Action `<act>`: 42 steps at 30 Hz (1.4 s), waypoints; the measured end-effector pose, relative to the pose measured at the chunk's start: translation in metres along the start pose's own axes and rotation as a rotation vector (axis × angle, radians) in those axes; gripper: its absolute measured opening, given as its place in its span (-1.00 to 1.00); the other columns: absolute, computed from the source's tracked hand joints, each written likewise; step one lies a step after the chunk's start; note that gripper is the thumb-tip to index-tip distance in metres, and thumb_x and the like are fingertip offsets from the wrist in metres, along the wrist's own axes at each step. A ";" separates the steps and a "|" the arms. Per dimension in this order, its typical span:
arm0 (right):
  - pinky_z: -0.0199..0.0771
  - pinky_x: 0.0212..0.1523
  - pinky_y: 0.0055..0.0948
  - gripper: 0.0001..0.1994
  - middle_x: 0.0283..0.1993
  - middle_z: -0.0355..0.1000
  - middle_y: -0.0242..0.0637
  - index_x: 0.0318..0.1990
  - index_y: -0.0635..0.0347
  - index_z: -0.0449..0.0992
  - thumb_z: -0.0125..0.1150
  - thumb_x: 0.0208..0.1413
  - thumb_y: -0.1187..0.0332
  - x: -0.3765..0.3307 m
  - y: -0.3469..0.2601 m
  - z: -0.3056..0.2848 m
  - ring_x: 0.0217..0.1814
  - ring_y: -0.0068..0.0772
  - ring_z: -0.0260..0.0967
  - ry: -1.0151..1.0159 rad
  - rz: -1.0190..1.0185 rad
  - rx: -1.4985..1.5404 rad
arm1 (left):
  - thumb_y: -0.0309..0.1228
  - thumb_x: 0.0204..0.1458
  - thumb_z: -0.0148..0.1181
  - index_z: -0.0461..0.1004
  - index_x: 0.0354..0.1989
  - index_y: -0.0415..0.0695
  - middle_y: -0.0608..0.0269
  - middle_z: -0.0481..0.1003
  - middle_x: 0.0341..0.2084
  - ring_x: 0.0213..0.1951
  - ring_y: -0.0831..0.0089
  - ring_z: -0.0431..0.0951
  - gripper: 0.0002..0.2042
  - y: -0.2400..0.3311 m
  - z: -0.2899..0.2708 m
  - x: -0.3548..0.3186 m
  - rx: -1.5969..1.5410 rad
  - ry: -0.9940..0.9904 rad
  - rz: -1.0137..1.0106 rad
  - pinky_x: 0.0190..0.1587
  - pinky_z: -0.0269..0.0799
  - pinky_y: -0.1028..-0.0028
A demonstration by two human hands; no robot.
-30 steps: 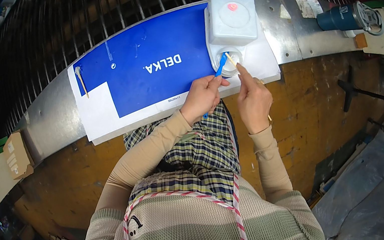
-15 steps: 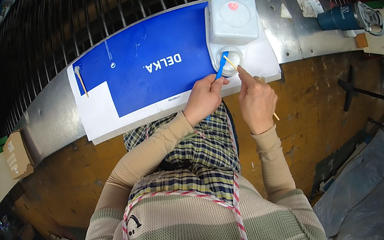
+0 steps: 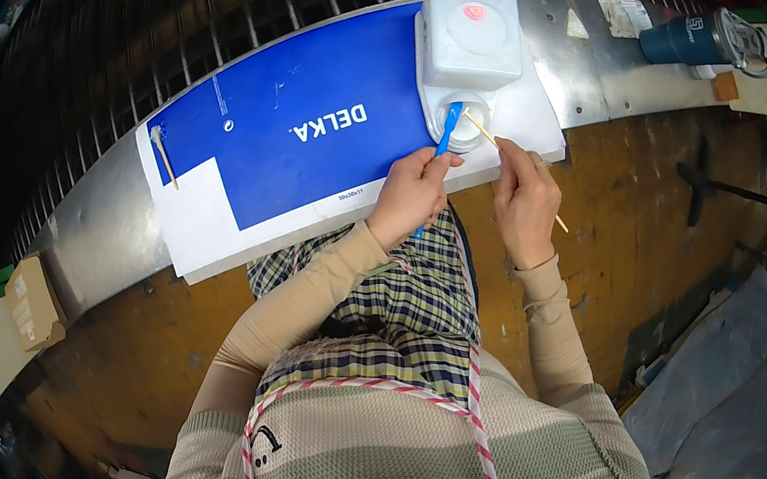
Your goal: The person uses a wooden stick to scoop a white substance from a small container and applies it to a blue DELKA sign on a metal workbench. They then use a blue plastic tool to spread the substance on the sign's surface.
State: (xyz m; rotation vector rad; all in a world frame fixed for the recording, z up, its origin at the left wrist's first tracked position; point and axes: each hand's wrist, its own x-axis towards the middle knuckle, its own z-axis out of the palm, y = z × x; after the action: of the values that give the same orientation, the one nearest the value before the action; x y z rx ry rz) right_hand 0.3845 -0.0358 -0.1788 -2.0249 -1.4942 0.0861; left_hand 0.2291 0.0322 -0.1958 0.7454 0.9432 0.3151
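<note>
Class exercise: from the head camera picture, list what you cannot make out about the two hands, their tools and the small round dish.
- Head view: what lies inside the round dish is too small and glary to tell.
- Grip of the left hand on the blue tool is hidden by the hand's back.
- Tip of the wooden stick held by the right hand is too thin to see.
</note>
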 end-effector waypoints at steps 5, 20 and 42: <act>0.39 -0.48 -0.31 -0.79 -0.43 0.43 -0.20 -0.09 0.19 0.61 0.28 0.11 0.52 0.018 -0.005 0.006 -0.51 -0.26 0.40 -0.099 -0.060 0.074 | -0.25 0.38 -0.06 0.49 -0.05 -0.25 0.46 0.20 -0.81 -0.80 0.69 0.12 -0.69 -0.003 -0.003 0.000 0.076 0.013 0.062 -0.74 0.02 0.57; 0.50 -0.46 -0.31 -0.91 -0.46 0.47 -0.25 -0.38 0.23 0.48 0.18 0.00 0.41 0.087 0.018 0.014 -0.45 -0.25 0.54 -0.449 -0.850 -0.246 | -0.26 0.37 -0.04 0.56 -0.13 -0.28 0.43 0.26 -0.83 -0.80 0.66 0.20 -0.67 -0.004 -0.019 0.005 0.411 0.040 0.190 -0.71 0.05 0.55; 0.40 -0.51 -0.39 -0.75 -0.53 0.34 -0.36 -0.22 0.24 0.41 0.29 0.02 0.32 0.068 0.024 0.022 -0.56 -0.39 0.41 -0.174 -0.796 -0.202 | -0.22 0.39 -0.10 0.50 0.03 -0.28 0.41 0.20 -0.80 -0.82 0.64 0.07 -0.63 0.025 -0.008 -0.007 0.050 -0.070 -0.115 -0.76 -0.02 0.54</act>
State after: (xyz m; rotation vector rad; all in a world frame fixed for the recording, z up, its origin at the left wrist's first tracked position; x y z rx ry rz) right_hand 0.4207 0.0294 -0.1889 -1.4432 -2.3882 -0.2261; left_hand 0.2201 0.0495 -0.1774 0.7402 0.9258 0.1646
